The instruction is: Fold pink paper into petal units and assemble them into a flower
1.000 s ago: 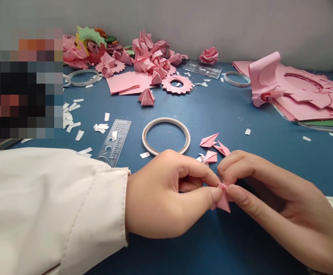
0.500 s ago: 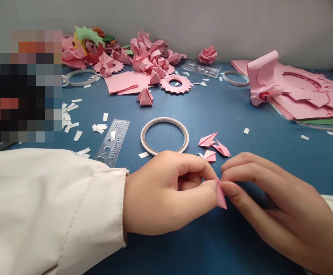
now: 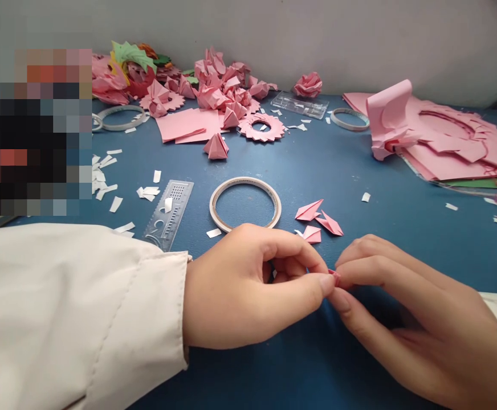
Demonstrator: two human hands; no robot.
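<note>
My left hand [image 3: 252, 285] and my right hand [image 3: 411, 324] meet fingertip to fingertip low over the blue table [image 3: 359, 171]. Both pinch a small folded pink paper piece [image 3: 334, 274]; only a sliver of it shows between the fingers. Just beyond my fingers lie three small folded pink paper pieces [image 3: 319, 217]. A ring of tape [image 3: 245, 203] sits behind my left hand. My left arm wears a cream sleeve [image 3: 77, 313].
A clear ruler [image 3: 169, 213] and white paper scraps [image 3: 107, 176] lie to the left. Folded pink flowers and a pink ring [image 3: 262, 126] crowd the back. Pink paper sheets [image 3: 453, 142] are stacked at the right. More tape rings [image 3: 350, 118] and a clear plastic case [image 3: 302, 104] sit farther back.
The pink piece stuck out below my fingertips before; now it is squeezed between both hands and almost hidden. My hands stayed in nearly the same spot.
</note>
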